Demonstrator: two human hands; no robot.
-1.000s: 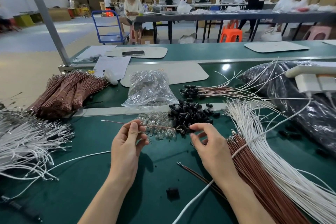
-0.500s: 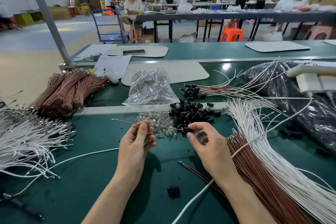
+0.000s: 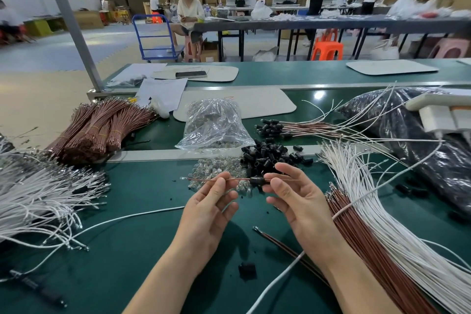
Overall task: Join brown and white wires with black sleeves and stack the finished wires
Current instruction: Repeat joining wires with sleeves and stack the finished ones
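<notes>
My left hand pinches a thin brown wire held level above the green table. A black sleeve sits on that wire, and my right hand pinches it at the sleeve's right end. Behind my hands lies a heap of loose black sleeves. Loose brown wires and white wires fan out on the right. A stack of finished wires with black sleeves lies further back.
A clear bag and small clear parts sit behind my hands. Bundled brown wires and a white wire heap fill the left. A black bag and a white power strip are on the right. A stray black piece lies near.
Both hands have lifted and drawn together. The wire moved right, and a black sleeve now sits on it between my hands, away from the heap.
</notes>
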